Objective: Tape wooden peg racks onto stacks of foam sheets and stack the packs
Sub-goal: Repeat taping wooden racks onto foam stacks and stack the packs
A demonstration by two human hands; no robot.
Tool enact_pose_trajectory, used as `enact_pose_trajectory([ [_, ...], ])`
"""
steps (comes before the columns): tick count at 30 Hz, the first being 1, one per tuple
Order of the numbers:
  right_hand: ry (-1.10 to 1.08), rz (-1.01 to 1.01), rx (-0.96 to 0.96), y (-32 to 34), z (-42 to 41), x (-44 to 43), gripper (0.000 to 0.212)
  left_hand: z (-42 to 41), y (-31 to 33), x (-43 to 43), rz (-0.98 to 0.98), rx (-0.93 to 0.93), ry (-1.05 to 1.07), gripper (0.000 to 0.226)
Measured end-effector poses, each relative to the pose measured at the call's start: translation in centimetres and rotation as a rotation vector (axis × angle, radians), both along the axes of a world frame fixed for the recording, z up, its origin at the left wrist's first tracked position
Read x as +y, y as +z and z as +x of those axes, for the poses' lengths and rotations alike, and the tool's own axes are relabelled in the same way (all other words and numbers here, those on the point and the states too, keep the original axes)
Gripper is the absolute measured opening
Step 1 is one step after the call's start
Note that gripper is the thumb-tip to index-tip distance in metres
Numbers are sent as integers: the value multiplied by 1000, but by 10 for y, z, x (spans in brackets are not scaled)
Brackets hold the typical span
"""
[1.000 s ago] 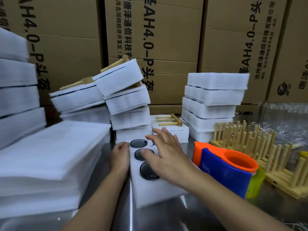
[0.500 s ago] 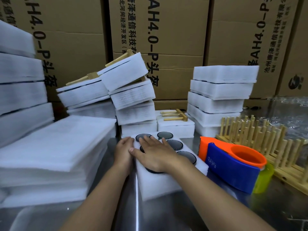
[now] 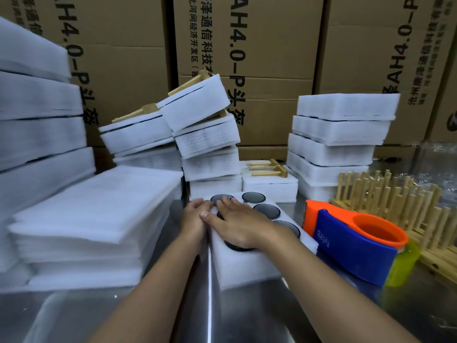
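Observation:
A white foam pack with round dark discs set in its top [image 3: 249, 263] lies on the steel table in front of me. My right hand [image 3: 237, 224] rests flat on top of it, fingers spread over the discs. My left hand [image 3: 194, 216] presses against the pack's left side, touching my right thumb. A small wooden peg rack [image 3: 268, 169] lies on a low foam pack [image 3: 270, 188] just behind. Leaning stacks of finished packs [image 3: 202, 134] rise behind my hands.
A blue and orange tape dispenser [image 3: 356, 243] sits right of the pack. Wooden peg racks [image 3: 395, 209] lie at far right. A wide pile of loose foam sheets [image 3: 94, 219] fills the left. Another pack stack [image 3: 341, 142] stands back right, cardboard boxes [image 3: 247, 45] behind.
My right hand has slid left across the pack's top and settled flat, uncovering the right-hand discs. My left hand stays at the pack's left side.

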State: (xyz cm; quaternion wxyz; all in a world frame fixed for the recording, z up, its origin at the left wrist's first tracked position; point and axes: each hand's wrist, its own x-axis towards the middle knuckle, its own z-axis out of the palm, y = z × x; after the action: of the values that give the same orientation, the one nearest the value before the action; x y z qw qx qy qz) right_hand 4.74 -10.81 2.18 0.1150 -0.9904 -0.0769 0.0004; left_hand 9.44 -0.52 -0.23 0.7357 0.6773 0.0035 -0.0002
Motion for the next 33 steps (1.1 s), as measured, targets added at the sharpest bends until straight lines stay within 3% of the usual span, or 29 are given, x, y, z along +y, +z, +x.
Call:
enact_pose_trajectory([
  [2,28,93,-4,8,0,-11,71,4,-1,-2,-12,10,-6,44],
  [5,17,250,-148,18,1,-35,58,6,9,-5,30,19,-9,31],
  [7,-16,197,-180,16,4,-50,52,5,16,-8,83,13,32,34],
  [10,-71,62,-85,3,6,-58,49,-5,21,-13,425,-136,31,52],
  [13,-64,59,-62,-1,7,-58,50,-24,19,-23,944,-524,-5,38],
  [14,-58,52,-63,0,7,-58,49,-29,19,-26,1029,-625,-32,33],
  [18,-56,37,-45,0,8,-60,47,-38,19,-29,1085,-526,-280,34],
  [23,-57,62,-34,2,8,-60,47,-36,17,-29,1222,-434,-336,52],
  [28,-18,109,-67,1,9,-63,45,-35,16,-28,1229,-409,-360,54],
  [30,-45,116,-67,0,11,-65,46,-38,17,-28,1192,-472,-266,54],
  [33,-65,154,-65,0,12,-65,45,-44,27,-22,1255,-778,150,50],
])
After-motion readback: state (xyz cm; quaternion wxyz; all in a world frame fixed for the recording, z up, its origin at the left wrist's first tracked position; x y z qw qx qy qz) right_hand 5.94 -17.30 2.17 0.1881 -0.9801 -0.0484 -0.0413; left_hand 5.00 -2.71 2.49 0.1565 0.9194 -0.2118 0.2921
